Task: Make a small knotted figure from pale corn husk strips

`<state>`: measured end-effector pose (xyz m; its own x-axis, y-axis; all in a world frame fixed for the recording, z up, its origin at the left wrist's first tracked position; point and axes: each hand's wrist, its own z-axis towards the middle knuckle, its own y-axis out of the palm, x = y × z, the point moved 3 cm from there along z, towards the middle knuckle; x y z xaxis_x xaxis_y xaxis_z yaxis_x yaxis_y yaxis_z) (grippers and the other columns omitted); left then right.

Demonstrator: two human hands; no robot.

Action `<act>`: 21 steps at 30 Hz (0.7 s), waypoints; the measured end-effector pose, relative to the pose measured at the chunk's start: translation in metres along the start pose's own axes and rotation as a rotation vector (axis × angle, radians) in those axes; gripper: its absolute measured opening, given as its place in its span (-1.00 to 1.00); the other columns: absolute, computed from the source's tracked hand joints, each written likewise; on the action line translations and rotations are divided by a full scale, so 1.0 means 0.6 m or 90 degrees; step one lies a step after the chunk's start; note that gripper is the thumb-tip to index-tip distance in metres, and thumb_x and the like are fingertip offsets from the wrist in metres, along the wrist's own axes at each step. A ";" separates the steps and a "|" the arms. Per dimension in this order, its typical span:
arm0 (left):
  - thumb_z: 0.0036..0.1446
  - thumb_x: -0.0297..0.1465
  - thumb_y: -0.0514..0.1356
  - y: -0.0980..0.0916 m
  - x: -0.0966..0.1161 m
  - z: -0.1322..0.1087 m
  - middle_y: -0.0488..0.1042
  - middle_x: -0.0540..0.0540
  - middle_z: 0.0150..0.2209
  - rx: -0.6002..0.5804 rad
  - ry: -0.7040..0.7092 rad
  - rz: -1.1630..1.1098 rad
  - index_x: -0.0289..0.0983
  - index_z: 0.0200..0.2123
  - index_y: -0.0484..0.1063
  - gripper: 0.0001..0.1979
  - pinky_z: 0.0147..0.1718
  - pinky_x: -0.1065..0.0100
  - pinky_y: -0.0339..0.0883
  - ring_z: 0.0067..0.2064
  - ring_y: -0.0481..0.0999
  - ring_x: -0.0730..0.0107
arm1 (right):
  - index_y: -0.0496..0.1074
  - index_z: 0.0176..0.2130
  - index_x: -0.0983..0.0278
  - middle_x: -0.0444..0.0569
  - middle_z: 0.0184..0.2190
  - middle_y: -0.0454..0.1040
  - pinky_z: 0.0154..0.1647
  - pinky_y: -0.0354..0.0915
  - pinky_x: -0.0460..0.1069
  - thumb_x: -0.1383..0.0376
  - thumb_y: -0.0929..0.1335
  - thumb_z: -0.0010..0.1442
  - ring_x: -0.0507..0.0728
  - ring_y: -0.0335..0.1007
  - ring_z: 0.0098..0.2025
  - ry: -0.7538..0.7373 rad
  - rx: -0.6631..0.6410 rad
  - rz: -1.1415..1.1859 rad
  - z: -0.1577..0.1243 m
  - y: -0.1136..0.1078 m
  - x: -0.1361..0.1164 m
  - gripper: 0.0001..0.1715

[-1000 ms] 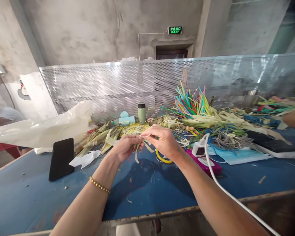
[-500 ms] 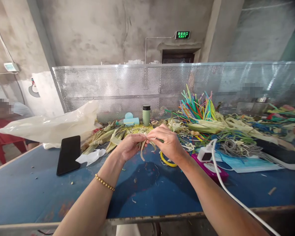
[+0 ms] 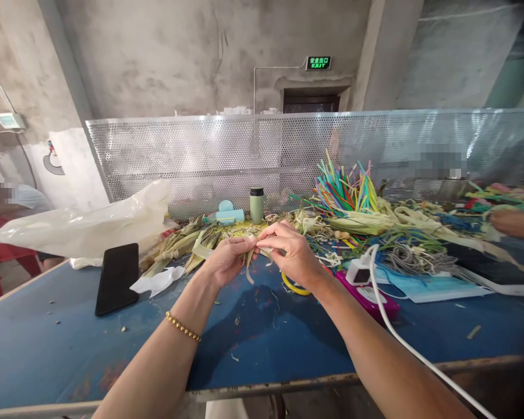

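Both hands meet above the blue table [image 3: 253, 361], fingertips touching. My left hand [image 3: 227, 259] is closed in a pinch on a pale corn husk strip [image 3: 250, 272], whose end hangs below the fingers. My right hand [image 3: 288, 247] pinches the same husk piece from the other side; the fingers hide most of it. Under the right wrist lies a yellow ring [image 3: 294, 285]. Behind the hands are dry corn husks [image 3: 174, 247] and a green bottle [image 3: 257, 206] with a black lid.
A black phone [image 3: 117, 279] and white tissue [image 3: 157, 280] lie left, before a plastic bag [image 3: 91, 224]. To the right are a charger [image 3: 358, 270] with white cable, a magenta box [image 3: 371, 297], a blue mask [image 3: 436, 285], colourful pipe cleaners [image 3: 347, 189] and another person's hand [image 3: 517, 224].
My fingers have shifted slightly and come closer around the husk strip. The view has turned a little to the right. More of the other person's arm shows at the right edge.
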<state>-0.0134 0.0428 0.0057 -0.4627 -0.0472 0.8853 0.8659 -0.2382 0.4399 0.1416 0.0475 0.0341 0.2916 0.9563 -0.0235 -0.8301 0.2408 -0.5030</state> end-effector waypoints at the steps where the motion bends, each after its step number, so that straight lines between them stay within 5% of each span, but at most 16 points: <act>1: -0.11 -0.49 0.39 0.000 0.000 0.000 0.48 -0.10 -0.50 0.005 -0.002 -0.001 -0.42 -0.45 0.55 -0.88 -0.40 0.46 0.31 -0.46 0.44 0.50 | 0.57 -0.26 0.21 -0.02 -0.25 0.49 -0.12 0.29 0.05 0.56 0.27 0.16 0.11 0.31 -0.16 0.005 -0.002 0.005 0.000 0.000 0.000 -0.63; 11: -0.19 -0.43 0.44 0.006 0.003 -0.002 0.47 -0.07 -0.54 0.056 0.038 0.057 -0.43 -0.51 0.50 -0.78 -0.46 0.45 0.26 -0.53 0.39 0.56 | 0.52 -0.35 0.25 -0.01 -0.31 0.49 -0.11 0.32 0.06 0.59 0.19 0.09 0.12 0.38 -0.19 0.084 0.077 0.047 0.009 -0.019 -0.012 -0.60; 21: -0.30 -0.39 0.47 0.001 0.001 0.002 0.44 -0.04 -0.57 0.118 0.083 0.070 -0.43 -0.55 0.50 -0.73 -0.48 0.44 0.26 -0.54 0.38 0.56 | 0.50 -0.26 0.26 0.00 -0.27 0.45 -0.10 0.22 0.08 0.56 0.24 0.13 0.15 0.28 -0.18 0.011 -0.004 -0.075 0.002 -0.004 -0.027 -0.67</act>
<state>-0.0132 0.0439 0.0065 -0.3742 -0.1911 0.9074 0.9268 -0.0436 0.3730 0.1379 0.0316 0.0368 0.3949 0.9185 0.0205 -0.7871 0.3498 -0.5080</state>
